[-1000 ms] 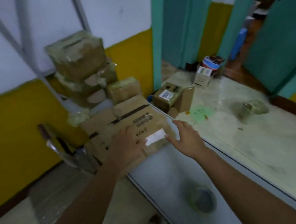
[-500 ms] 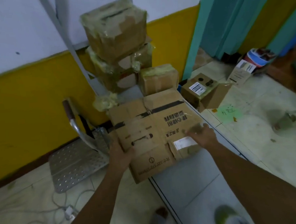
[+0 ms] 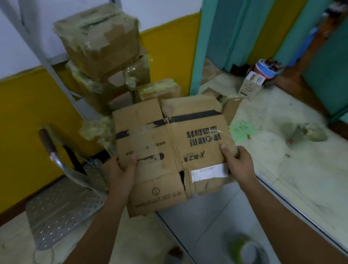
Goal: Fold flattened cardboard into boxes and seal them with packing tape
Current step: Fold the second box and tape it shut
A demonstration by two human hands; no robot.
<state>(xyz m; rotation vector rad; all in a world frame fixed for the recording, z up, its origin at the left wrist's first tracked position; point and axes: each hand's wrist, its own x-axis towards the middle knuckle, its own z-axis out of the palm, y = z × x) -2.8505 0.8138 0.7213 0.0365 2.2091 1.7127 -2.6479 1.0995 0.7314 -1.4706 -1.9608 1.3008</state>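
Cardboard (image 3: 170, 144), flattened, hangs over the tabletop's (image 3: 206, 222) left edge. The left hand (image 3: 120, 176) and right hand (image 3: 240, 164) each pinch a side edge in their grip. A tape roll (image 3: 247, 250) lies near.

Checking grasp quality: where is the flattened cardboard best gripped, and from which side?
Probably its left and right edges, one hand from each side, thumb on top: the flattened cardboard is wide, thin and creased. The left hand and right hand hold it so.
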